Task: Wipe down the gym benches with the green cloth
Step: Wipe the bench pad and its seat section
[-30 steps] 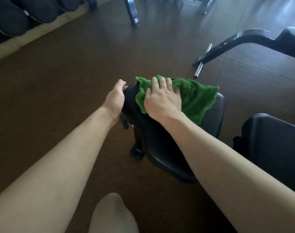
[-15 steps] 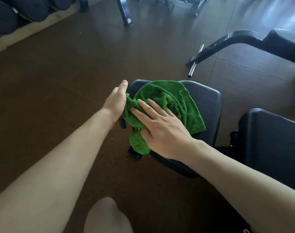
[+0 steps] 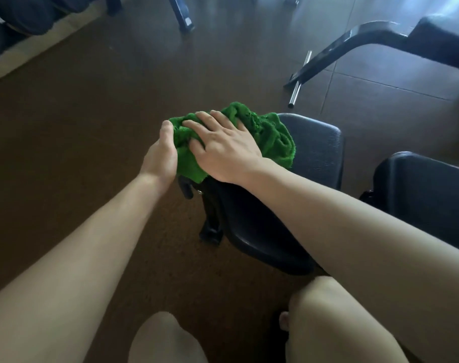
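— Since a moment ago my right hand has dragged the green cloth to the pad's left edge.

— Grip?

— Right fingers spread flat on the cloth; left hand cups the bench pad edge, touching the cloth. Unwiped pad lies rightward, nearer my right hand.

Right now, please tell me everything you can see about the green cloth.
The green cloth looks like soft terry fabric, bunched and wrinkled. It lies on the near-left corner of the black padded bench seat, one edge hanging over the side. The right hand presses flat on it; the left hand touches its left edge.
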Demonstrator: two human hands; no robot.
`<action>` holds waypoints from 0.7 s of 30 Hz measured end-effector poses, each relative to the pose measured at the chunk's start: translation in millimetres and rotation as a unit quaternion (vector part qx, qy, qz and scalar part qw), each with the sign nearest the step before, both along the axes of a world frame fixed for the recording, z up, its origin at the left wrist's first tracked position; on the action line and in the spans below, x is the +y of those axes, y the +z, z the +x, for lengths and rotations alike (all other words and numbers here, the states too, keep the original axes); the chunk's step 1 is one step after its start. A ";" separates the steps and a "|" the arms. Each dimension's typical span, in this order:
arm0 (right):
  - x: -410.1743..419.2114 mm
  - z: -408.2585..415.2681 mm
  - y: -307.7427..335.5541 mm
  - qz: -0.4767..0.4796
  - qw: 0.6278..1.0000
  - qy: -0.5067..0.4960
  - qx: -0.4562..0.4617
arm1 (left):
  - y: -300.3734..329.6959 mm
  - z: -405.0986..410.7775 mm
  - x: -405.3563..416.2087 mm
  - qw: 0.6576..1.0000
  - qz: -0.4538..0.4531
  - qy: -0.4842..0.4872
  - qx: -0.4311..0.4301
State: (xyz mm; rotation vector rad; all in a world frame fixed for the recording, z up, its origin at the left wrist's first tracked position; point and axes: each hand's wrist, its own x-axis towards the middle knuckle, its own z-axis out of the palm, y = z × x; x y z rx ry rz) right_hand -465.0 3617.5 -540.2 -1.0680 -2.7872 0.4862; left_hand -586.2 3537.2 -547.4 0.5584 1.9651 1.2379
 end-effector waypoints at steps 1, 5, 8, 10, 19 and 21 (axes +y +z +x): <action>3.7 -4.9 -0.6 0.002 1.000 -0.010 0.007 | 0.9 -1.6 2.0 1.000 -0.013 -0.003 0.008; 12.6 -18.5 3.3 0.006 0.999 -0.041 0.004 | 15.0 -3.4 9.0 0.996 -0.069 -0.028 0.039; 26.2 -25.0 13.7 -0.025 0.997 -0.059 -0.047 | 40.1 -4.1 7.8 0.989 -0.135 -0.030 0.056; 35.9 -24.6 24.3 -0.055 0.993 -0.073 -0.070 | 63.6 -9.5 5.4 0.984 -0.164 -0.037 0.060; 25.8 55.1 137.2 -0.417 0.873 -0.246 -0.062 | 238.3 18.1 35.1 0.935 -0.302 -0.178 0.058; 25.0 53.5 189.9 -0.538 0.772 -0.334 0.048 | 280.3 23.1 51.0 0.932 -0.303 -0.192 0.057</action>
